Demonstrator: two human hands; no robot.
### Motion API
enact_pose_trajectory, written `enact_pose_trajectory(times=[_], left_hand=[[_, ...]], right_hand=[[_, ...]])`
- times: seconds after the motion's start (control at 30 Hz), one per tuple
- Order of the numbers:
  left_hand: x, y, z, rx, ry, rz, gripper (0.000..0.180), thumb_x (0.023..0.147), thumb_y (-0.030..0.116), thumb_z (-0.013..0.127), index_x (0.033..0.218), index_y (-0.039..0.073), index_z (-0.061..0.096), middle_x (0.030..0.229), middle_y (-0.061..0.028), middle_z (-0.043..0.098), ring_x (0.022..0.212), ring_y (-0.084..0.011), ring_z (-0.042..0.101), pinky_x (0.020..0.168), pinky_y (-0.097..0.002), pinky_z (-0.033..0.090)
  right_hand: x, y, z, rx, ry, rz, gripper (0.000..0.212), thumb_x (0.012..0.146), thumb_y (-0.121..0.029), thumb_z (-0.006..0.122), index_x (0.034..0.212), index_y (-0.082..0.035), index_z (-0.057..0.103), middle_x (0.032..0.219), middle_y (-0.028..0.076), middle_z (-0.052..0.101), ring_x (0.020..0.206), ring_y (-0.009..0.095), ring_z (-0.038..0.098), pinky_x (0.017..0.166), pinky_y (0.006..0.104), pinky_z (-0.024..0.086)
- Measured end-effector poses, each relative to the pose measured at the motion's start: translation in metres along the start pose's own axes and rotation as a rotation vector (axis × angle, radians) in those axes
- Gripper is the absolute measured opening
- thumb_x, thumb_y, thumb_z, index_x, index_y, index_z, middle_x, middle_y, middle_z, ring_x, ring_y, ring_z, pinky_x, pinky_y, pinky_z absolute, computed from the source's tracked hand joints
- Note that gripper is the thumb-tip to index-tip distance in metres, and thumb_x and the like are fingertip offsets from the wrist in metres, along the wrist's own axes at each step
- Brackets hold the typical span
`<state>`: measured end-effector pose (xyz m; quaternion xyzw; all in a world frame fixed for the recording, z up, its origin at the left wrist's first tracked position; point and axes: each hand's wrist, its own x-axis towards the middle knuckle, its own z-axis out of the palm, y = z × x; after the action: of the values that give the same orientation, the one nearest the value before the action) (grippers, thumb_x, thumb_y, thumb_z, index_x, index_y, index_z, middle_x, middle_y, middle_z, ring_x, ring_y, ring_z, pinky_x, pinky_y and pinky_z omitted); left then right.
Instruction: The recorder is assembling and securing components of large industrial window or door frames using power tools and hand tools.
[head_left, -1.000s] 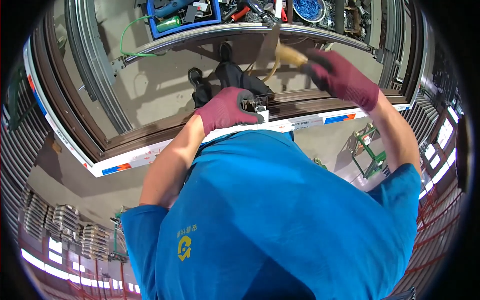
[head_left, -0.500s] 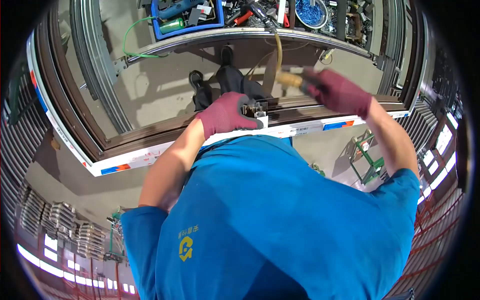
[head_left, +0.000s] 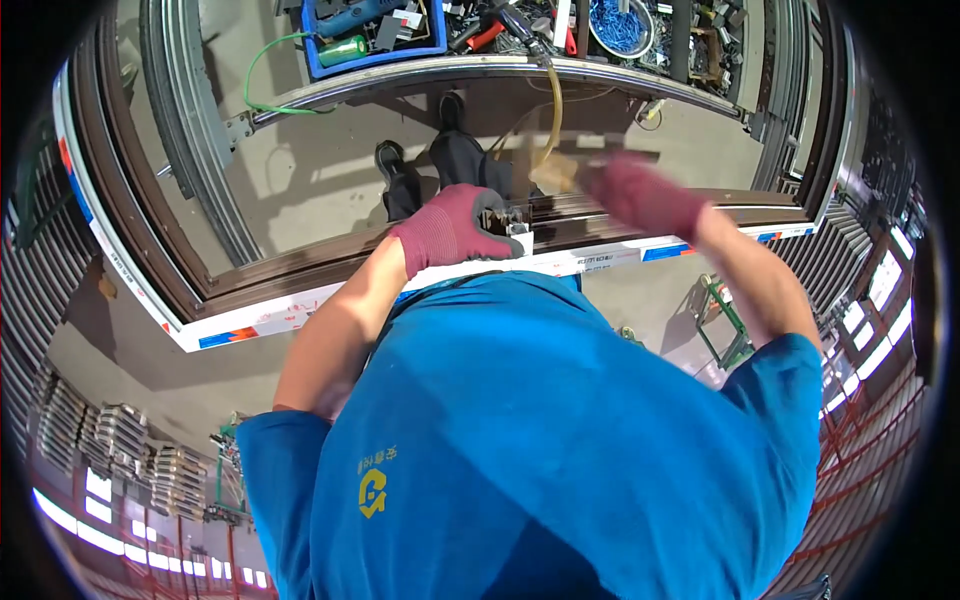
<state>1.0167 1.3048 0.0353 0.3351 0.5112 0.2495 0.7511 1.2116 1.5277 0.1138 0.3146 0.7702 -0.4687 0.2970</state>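
Note:
My left hand (head_left: pixel 455 230), in a maroon glove with dark fingertips, rests on the brown metal frame (head_left: pixel 655 222) in front of my body. Its thumb and fingers curve around a small block-like metal piece (head_left: pixel 516 216) with a white part at its near side; the fingers hide some of it. Just to the right, above the frame, my gloved right hand (head_left: pixel 645 195) grips a tan-handled tool (head_left: pixel 556 173) that looks like a hammer. Motion smears the tool, and its brownish head end lies close to the metal piece.
Beyond the frame, a rail (head_left: pixel 400 82) edges a bench with a blue bin (head_left: pixel 375 58), a bowl of blue screws (head_left: pixel 622 30) and loose hardware. A yellowish hose (head_left: pixel 556 110) hangs from there. A green stand (head_left: pixel 728 325) is on the floor at right.
My right hand has swung left and slightly down with the hammer, bringing it nearer the metal piece. My left hand keeps its place on the frame.

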Motion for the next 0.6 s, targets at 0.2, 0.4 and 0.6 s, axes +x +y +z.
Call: enact_pose_trajectory(times=[0.2, 0.4, 0.6], left_hand=[[-0.001, -0.014, 0.005, 0.083, 0.101, 0.255, 0.05, 0.078, 0.025, 0.093, 0.117, 0.0, 0.073, 0.108, -0.0184, 0.077, 0.097, -0.0237, 0.072, 0.089, -0.038, 0.057], [-0.002, 0.015, -0.006, -0.253, 0.325, 0.081, 0.035, 0.086, 0.026, 0.088, 0.104, -0.001, 0.076, 0.088, -0.0044, 0.074, 0.084, -0.0107, 0.067, 0.077, -0.031, 0.055], [0.022, 0.0, -0.027, -0.531, 0.435, 0.108, 0.044, 0.092, 0.022, 0.084, 0.124, -0.003, 0.066, 0.106, -0.008, 0.073, 0.092, -0.0137, 0.069, 0.083, -0.0328, 0.057]], right_hand=[[-0.01, 0.012, 0.0, 0.02, 0.102, -0.055, 0.047, 0.102, -0.033, 0.07, 0.136, -0.002, 0.061, 0.097, 0.026, 0.072, 0.084, 0.045, 0.07, 0.075, 0.0477, 0.056], [-0.001, -0.047, 0.034, 0.009, 0.02, -0.061, 0.099, 0.078, -0.047, 0.089, 0.149, 0.003, 0.044, 0.115, 0.032, 0.069, 0.11, 0.048, 0.067, 0.094, 0.0537, 0.053], [0.059, -0.017, 0.039, 0.307, 0.246, -0.066, 0.089, 0.081, -0.027, 0.09, 0.149, 0.008, 0.045, 0.126, 0.019, 0.068, 0.1, 0.027, 0.07, 0.082, 0.0393, 0.058]])
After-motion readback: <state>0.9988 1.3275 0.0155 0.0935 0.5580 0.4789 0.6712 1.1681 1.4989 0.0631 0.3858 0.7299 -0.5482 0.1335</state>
